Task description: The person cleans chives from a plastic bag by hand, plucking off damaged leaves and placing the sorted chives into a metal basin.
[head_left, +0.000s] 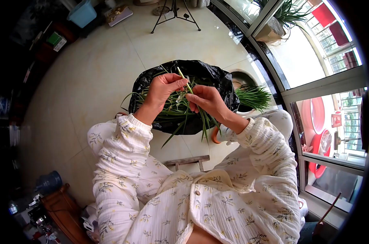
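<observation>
Black bag: open on the floor, loose green leaves inside, some over its rim.
Round basin: beside the bag, green bunch in it.
Pale-ended stalk: above the bag.
Left hand: fingers pinching the stalk.
Right hand: fingers pinching it lower.

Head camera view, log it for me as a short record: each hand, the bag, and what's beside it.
Left hand: fingers pinch a pale-ended green stalk
Right hand: fingers close on the same stalk, nearer the wearer
Black plastic bag: spread open, holding loose greens
Beside bag, right: round basin and a bundle of green leaves
</observation>
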A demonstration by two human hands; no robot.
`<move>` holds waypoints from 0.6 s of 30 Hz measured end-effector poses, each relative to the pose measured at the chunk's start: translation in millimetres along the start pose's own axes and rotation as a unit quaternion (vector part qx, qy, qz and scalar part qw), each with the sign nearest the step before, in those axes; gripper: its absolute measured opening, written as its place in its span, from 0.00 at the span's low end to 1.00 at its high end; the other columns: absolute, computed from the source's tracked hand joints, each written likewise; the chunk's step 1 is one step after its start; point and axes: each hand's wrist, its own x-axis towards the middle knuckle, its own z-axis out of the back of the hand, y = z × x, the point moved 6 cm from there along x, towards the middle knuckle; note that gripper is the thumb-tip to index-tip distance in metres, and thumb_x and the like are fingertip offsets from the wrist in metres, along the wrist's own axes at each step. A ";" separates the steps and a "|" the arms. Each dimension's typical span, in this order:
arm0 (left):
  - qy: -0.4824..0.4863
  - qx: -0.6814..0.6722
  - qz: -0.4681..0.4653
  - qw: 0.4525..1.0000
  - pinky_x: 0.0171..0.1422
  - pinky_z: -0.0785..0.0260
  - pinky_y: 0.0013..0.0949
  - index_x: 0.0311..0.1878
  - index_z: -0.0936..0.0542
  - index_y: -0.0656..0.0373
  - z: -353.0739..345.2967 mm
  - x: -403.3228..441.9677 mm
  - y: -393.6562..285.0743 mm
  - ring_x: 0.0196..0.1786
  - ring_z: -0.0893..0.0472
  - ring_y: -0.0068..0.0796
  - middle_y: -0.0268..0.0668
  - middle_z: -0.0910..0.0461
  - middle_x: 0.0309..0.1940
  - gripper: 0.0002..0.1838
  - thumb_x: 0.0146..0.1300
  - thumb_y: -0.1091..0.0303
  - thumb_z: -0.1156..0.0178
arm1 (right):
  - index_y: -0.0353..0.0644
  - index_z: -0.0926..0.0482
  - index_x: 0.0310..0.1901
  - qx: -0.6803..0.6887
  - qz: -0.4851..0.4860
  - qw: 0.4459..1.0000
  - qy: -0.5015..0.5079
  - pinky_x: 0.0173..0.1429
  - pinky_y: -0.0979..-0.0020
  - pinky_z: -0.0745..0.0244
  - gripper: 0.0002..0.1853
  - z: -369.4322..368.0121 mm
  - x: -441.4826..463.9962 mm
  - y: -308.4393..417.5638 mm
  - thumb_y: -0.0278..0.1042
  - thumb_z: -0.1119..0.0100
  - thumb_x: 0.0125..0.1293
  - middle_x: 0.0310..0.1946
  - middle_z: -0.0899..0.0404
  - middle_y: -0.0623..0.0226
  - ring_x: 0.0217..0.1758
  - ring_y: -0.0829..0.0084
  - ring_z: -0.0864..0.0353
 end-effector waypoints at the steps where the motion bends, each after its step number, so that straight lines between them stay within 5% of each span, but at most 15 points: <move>1: -0.001 0.000 0.000 1.000 0.40 0.31 0.21 0.37 0.18 0.63 0.0 -0.1 0.1 0.30 0.23 0.16 0.29 0.18 0.28 0.07 0.58 0.70 0.35 | 0.35 0.26 0.29 -0.004 0.002 1.000 -0.001 0.31 0.79 0.31 0.15 -0.2 1.6 -3.0 0.37 0.49 0.69 0.20 0.24 0.69 0.24 0.81 0.25; 12: 0.044 0.015 -0.020 0.999 0.47 0.29 0.22 0.40 0.20 0.63 1.8 1.3 1.6 0.36 0.22 0.18 0.31 0.19 0.33 0.07 0.64 0.69 0.41 | 0.32 0.25 0.29 0.031 -0.009 0.999 0.004 0.27 0.78 0.29 0.16 -4.6 0.5 3.5 0.36 0.52 0.70 0.19 0.24 0.68 0.21 0.79 0.25; 18: -0.007 0.079 -0.083 0.993 0.43 0.31 0.21 0.37 0.19 0.63 -8.2 -3.4 -6.4 0.33 0.24 0.16 0.29 0.20 0.29 0.06 0.61 0.69 0.38 | 0.32 0.24 0.30 0.003 -0.020 1.000 -0.013 0.28 0.78 0.27 0.17 -1.1 -1.0 2.5 0.37 0.51 0.71 0.20 0.23 0.67 0.22 0.79 0.24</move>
